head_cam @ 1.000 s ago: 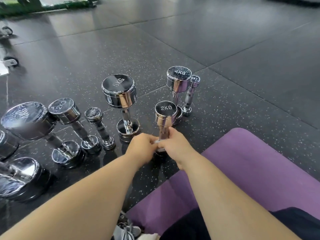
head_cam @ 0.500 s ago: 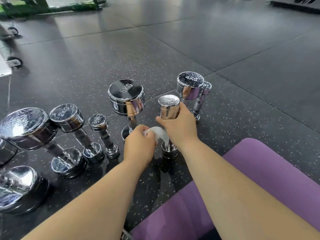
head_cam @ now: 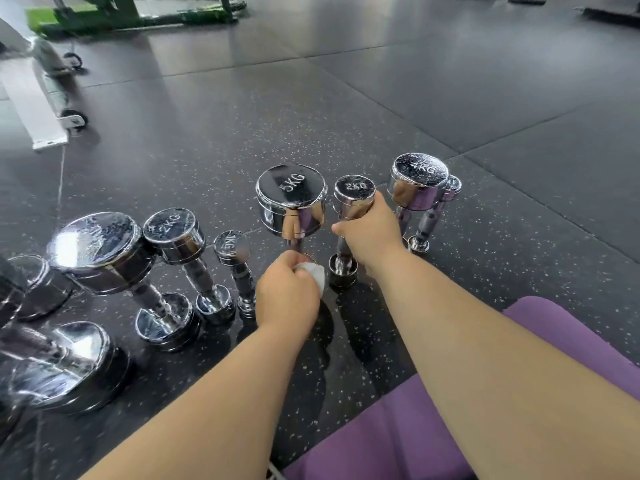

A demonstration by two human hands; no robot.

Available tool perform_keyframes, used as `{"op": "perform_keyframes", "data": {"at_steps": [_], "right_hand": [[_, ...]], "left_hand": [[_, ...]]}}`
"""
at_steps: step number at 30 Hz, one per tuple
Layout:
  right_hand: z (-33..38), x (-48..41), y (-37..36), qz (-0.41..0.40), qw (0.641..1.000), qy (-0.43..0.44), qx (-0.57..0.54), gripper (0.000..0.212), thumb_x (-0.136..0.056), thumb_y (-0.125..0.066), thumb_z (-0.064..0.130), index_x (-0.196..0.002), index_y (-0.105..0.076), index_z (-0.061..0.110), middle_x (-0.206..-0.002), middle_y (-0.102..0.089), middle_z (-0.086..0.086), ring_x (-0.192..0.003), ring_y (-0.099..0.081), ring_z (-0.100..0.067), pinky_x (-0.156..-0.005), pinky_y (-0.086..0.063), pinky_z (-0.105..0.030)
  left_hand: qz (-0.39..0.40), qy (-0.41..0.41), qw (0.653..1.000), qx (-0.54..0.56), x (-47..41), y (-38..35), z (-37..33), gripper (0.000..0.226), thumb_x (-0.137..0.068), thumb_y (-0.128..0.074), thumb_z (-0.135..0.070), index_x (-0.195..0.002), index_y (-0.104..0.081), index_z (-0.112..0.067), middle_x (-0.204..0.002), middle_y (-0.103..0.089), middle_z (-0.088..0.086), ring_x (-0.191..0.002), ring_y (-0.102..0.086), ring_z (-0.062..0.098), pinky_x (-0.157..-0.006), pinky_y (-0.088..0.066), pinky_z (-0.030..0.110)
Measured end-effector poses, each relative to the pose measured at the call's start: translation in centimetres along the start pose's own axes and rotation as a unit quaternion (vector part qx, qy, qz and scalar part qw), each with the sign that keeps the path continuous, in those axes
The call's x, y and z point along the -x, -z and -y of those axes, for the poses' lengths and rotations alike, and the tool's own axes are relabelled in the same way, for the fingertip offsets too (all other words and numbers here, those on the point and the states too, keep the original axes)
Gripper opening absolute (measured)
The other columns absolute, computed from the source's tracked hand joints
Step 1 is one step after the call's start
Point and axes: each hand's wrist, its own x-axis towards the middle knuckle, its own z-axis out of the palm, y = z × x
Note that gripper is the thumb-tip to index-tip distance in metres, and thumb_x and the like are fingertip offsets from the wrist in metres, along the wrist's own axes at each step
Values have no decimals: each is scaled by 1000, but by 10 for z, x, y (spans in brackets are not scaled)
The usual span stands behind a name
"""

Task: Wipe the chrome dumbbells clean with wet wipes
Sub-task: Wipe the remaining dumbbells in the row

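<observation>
2KG dumbbell [head_cam: 354,194]: it stands on end on the speckled floor [head_cam: 242,133], between the 5KG dumbbell [head_cam: 291,202] and the 4KG dumbbell [head_cam: 417,183], with your hand on it.

Your right hand [head_cam: 372,233] curls round it just under the top head. That probably steadies it on its narrow base and leaves the handle and lower head free for wiping. Your left hand [head_cam: 287,292] pinches a bunched white wet wipe [head_cam: 316,271] low down, just beside the lower head and near the 5KG handle. You cannot tell from here whether the wipe touches chrome. With the row standing upright, each piece is likely within easy reach of the purple mat [head_cam: 554,341].
</observation>
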Motion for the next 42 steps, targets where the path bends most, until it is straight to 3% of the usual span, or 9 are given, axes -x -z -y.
{"op": "perform_keyframes", "data": {"at_steps": [5,8,11,14,21,27,33,38,42], "right_hand": [[8,31,15,-45,997,-47,46,54,-81,-67,14,-130,-45,18,-105,-61,-2,-86,-59,-17,-69,-46,-30],[21,57,16,-163,986,16,29,23,-86,-57,27,-104,-60,14,-84,-64,3,-76,-59,-16,-65,-45,-31],[48,64,8,1,992,-113,-47,48,-90,-47,51,-85,-63,6,-79,-71,-10,-66,-64,-26,-56,-52,-32],[71,57,3,166,949,-241,-115,60,-90,-44,69,-85,-64,12,-91,-74,-9,-73,-69,-23,-57,-54,-26],[64,41,-15,165,929,-255,-210,44,-85,-62,59,-71,-60,18,-57,-59,5,-55,-59,-12,-43,-40,-15],[45,95,6,201,923,-220,-242,32,-89,-59,51,-87,-63,20,-65,-63,5,-49,-60,-7,-43,-34,-17],[18,160,36,136,923,-223,-282,37,-88,-58,57,-85,-63,20,-66,-67,1,-58,-64,-14,-51,-47,-21],[10,168,78,134,934,-216,-251,42,-88,-56,60,-76,-58,19,-49,-57,5,-52,-58,-13,-44,-40,-18],[9,165,84,172,927,-215,-254,45,-86,-58,61,-89,-63,16,-62,-65,1,-59,-66,-16,-52,-48,-21]], "left_hand": [[-39,66,995,68,7,27,-21,15,-96,-44,0,-88,-47,-12,-114,-60,19,-105,-55,32,-82,-41,37],[-21,86,970,229,13,34,-44,33,-93,-37,-43,-81,-56,-18,-106,-64,17,-89,-56,28,-86,-47,41],[34,128,947,294,12,37,-57,88,-77,-37,-78,-123,-59,-6,-117,-66,14,-91,-58,24,-89,-47,39],[54,108,951,285,3,43,-64,68,-92,-43,-66,-123,-58,-8,-105,-62,10,-89,-58,23,-88,-50,41],[57,68,972,217,-16,45,-70,23,-91,-46,-29,-82,-65,-20,-79,-68,7,-65,-61,23,-67,-51,33],[45,89,971,217,31,44,-52,71,-65,-39,-64,-101,-68,-10,-91,-73,12,-77,-68,31,-71,-53,38],[113,36,987,110,83,43,-37,61,-81,-43,-61,-109,-63,-11,-91,-67,5,-70,-60,19,-55,-42,25],[173,76,969,161,120,27,-44,41,-91,-42,-52,-82,-61,-18,-61,-59,0,-40,-51,12,-44,-37,19],[133,62,982,122,118,24,-48,43,-90,-43,-50,-90,-64,-13,-73,-60,4,-58,-52,22,-56,-40,29]]}}
